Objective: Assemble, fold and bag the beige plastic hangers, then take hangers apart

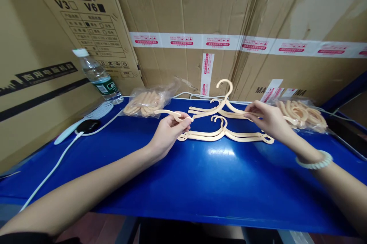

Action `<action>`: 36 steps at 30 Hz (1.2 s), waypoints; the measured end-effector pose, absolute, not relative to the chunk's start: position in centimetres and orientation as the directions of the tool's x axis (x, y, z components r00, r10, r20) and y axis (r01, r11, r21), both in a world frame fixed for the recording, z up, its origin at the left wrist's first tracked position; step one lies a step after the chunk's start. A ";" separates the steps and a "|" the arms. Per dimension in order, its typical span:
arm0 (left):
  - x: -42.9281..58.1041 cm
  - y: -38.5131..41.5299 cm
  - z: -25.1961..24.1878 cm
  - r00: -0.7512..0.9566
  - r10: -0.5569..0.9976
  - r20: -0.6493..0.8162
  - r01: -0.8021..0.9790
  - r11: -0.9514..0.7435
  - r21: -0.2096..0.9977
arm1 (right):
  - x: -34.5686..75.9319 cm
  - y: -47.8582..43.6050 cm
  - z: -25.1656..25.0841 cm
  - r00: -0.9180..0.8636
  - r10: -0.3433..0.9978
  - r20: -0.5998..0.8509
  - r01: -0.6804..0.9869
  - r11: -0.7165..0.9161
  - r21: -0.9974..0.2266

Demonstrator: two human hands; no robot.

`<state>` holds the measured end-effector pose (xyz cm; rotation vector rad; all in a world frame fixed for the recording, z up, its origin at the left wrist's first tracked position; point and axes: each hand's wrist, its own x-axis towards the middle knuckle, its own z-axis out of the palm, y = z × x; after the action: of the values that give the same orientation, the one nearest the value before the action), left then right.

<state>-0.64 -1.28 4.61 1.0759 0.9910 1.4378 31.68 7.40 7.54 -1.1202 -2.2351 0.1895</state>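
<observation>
My left hand [169, 133] is closed in a pinch on a small curved beige plastic piece [163, 112], whose tip sticks out to the left. The piece meets the left arm end of a beige plastic hanger [226, 99]; whether the two are joined, I cannot tell. Hook upward, this hanger is held above the table. My right hand [269, 120] pinches its right arm, and the fingers hide that end. Just in front, assembled beige hangers [206, 137] lie stacked flat. More hanger parts [197, 109] show behind the held one.
Clear bags of curved beige parts lie left [146, 102] and right [304, 114] on the blue table [183, 183]. At the left are a water bottle [100, 78], a pale blue hairbrush [97, 111], and a black puck-like device [88, 125] with a white cable. Cardboard boxes [177, 68] stand behind.
</observation>
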 end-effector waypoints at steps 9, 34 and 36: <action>-1.0 -1.9 2.7 0.077 0.996 0.038 -0.441 0.000 0.898 | 33.3 2.2 7.5 -0.446 0.778 0.443 0.610 0.626 -0.485; -0.8 -3.1 3.0 0.137 0.986 -0.100 -0.521 0.157 0.839 | 33.4 1.8 6.3 -0.619 0.630 0.468 0.557 0.773 -0.304; -0.8 -3.2 2.9 0.104 0.990 -0.097 -0.508 0.137 0.850 | 33.2 1.7 6.3 -0.635 0.629 0.448 0.547 0.776 -0.314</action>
<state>-0.78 -3.16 2.92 0.7579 0.8116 1.2772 33.17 1.71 6.30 -0.8774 -2.4208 0.2001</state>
